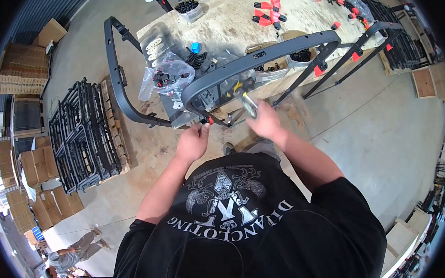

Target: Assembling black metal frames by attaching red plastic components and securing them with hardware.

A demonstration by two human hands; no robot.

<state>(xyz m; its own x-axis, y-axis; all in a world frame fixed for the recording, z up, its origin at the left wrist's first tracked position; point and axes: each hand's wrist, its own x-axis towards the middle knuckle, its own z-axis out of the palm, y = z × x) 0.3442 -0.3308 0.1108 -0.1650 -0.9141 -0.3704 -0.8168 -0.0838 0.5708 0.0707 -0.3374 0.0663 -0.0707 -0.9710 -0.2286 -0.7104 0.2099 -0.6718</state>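
Note:
A dark grey curved tube frame [262, 59] stands across the front of the workbench, its rounded bend nearest to me. My left hand [192, 141] pinches a small red and black plastic clip [208, 120] against the lower end of that bend; its fingers hide part of it. In my right hand [265, 122], closed around the grip, is a hammer-like tool [248, 104] with a yellow and black end, smeared by motion. The tool is tilted toward the bend, and whether it touches the frame I cannot tell.
The wooden workbench [219, 24] carries a clear bag of parts [171, 77], red and black clips [269, 14] and tubs of black pieces [188, 9]. Another bent tube [115, 71] rises at left. Stacked black frames [82, 135] lie on a pallet; a person [75, 252] is at lower left.

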